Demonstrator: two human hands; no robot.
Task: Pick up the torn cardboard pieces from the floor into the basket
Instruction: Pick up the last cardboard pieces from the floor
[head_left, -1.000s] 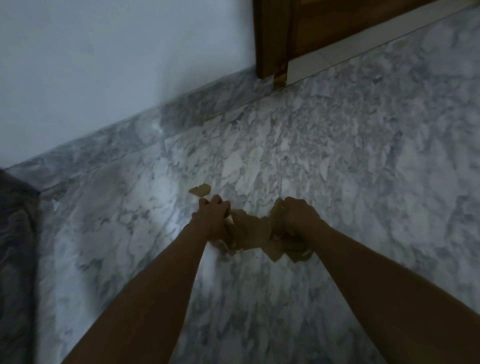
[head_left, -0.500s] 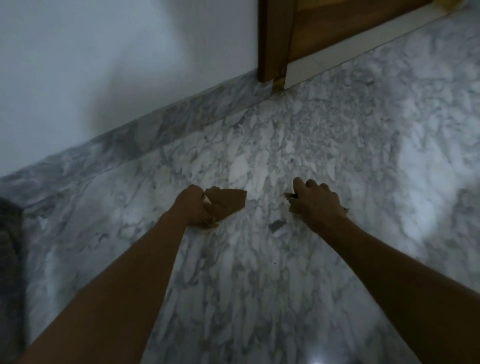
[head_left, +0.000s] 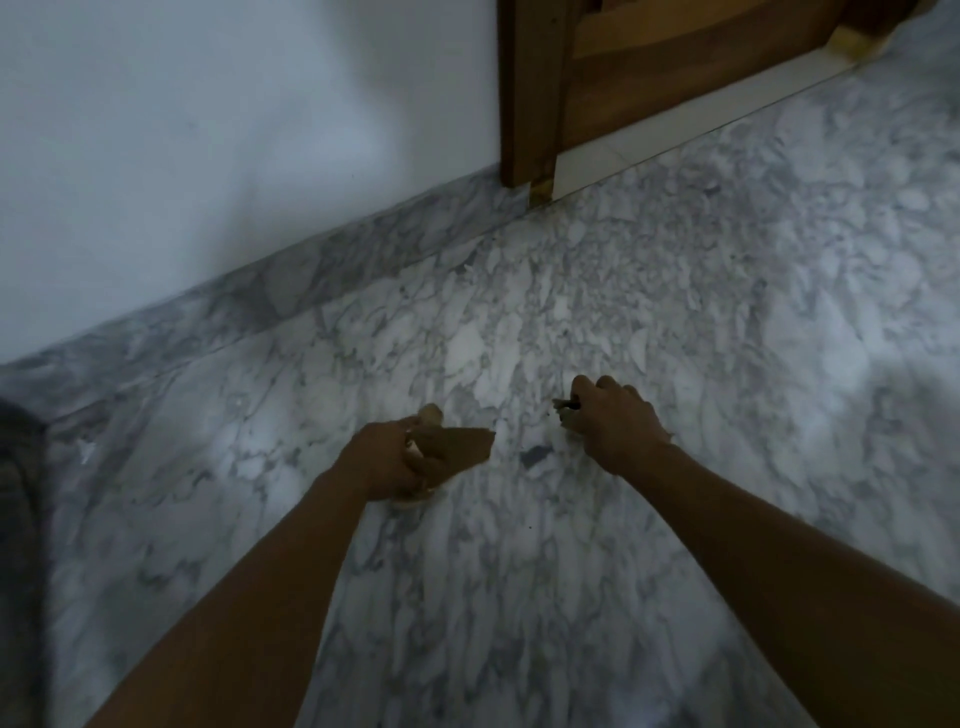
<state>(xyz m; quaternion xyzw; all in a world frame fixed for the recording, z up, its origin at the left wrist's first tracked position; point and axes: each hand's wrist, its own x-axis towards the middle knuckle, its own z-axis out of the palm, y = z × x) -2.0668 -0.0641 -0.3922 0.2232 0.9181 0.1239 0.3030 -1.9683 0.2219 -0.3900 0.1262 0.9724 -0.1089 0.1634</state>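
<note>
Moved: a second ago we had both hands together over one pile on the floor; now they are apart and the pile is split between them.
Left hand (head_left: 382, 460): fingers curled round a bunch of cardboard pieces (head_left: 457, 448), the biggest flap jutting out to the right.
Right hand (head_left: 615, 423): fist closed over a scrap (head_left: 565, 408); only a dark edge shows at the thumb side.
Basket: not in view.
Handling: we judge the cardboard light, fairly stiff but easily creased, with rough torn edges, not fragile; loose bits could slide out of a slack fist.
Hold: best taken by pinching across the flat faces, stacked, thumb on top.
Count, hands: two, both loaded.
Count, pieces: on the left one large flap plus at least two pale bits; on the right we cannot tell.
Floor (head_left: 727, 364): marble; one dark mark (head_left: 535, 456) between the hands, scrap or veining we cannot tell.
Beyond: one wall (head_left: 208, 130), one wooden door frame (head_left: 524, 93).
</note>
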